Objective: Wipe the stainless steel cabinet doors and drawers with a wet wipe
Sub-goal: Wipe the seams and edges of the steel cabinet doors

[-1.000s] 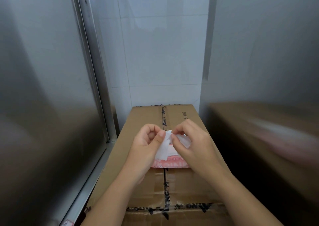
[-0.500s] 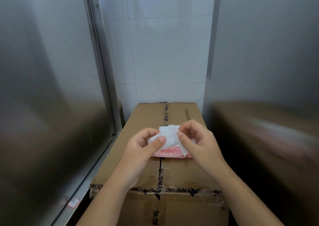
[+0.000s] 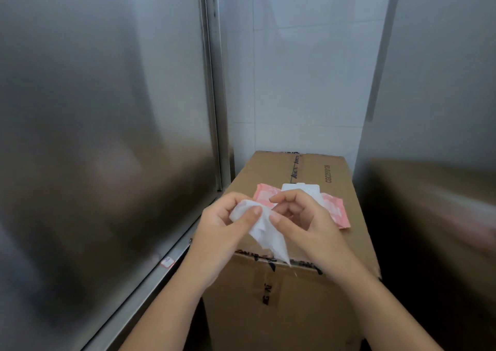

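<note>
Two bare forearms enter from the lower edge of the frame and meet at centre. The left hand [image 3: 222, 230] has its fingers curled, and its thumb pinches the upper left part of a white wet wipe [image 3: 264, 230]. The right hand [image 3: 308, 224], just beside it, nips the wipe's upper right edge between thumb and forefinger, its other fingers bent. The wipe is crumpled between the hands, and its lower corner hangs down to the near top edge of a cardboard box [image 3: 308, 310].

The box stands below and behind the hands and is sealed with black-printed tape. On its top, partly hidden by the right hand, lies a pink pack of wipes [image 3: 338, 211] with a white lid flap [image 3: 300, 188] at its far side.

The left half of the frame is filled by a brushed stainless steel cabinet door [image 3: 94, 136]. A steel rail [image 3: 150, 283] runs along its lower edge and carries a small sticker [image 3: 168, 262] whose print cannot be read. A second steel panel [image 3: 442, 69] fills the right of the frame and dimly reflects the box. A white tiled wall [image 3: 303, 69] closes the upper centre, behind the box.
</note>
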